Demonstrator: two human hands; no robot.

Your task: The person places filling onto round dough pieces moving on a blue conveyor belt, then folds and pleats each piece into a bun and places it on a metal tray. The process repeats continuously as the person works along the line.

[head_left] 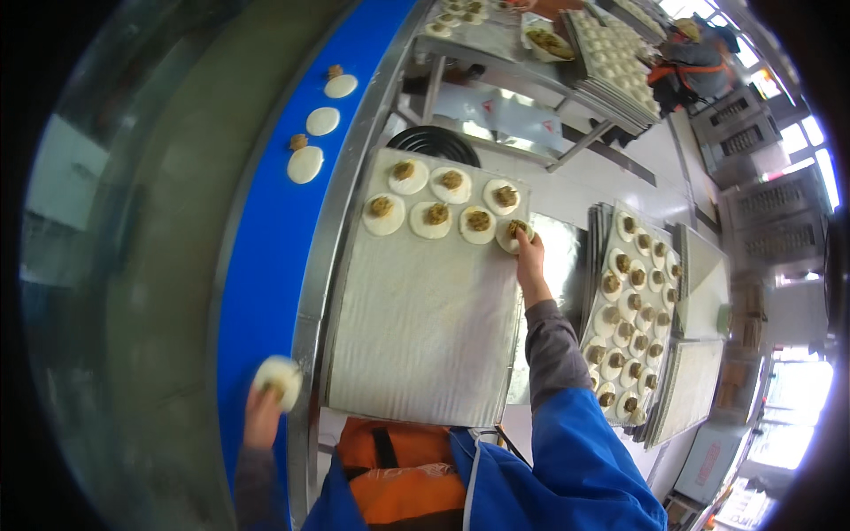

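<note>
A flat white dough round with brown filling (289, 373) is in my left hand (261, 416), over the near end of the blue conveyor belt (243, 292). The fingers are closed on its edge, and the round is smeared by motion. My right hand (530, 264) reaches to the right edge of the metal tray (425, 327). Its fingers are pinched at another filled dough round (508, 232), at the right end of the nearer row; the fingertips touch the filling and the dough. Several more filled dough rounds (431, 220) lie in two rows across the tray's far part.
Farther up the belt lie plain dough rounds (305, 165) with lumps of filling (298, 142) beside them. To the right stands a stacked tray of filled rounds (630, 327). Beyond is a metal table (496, 40) with loaded trays (611, 62). A co-worker (699, 66) is at the far right.
</note>
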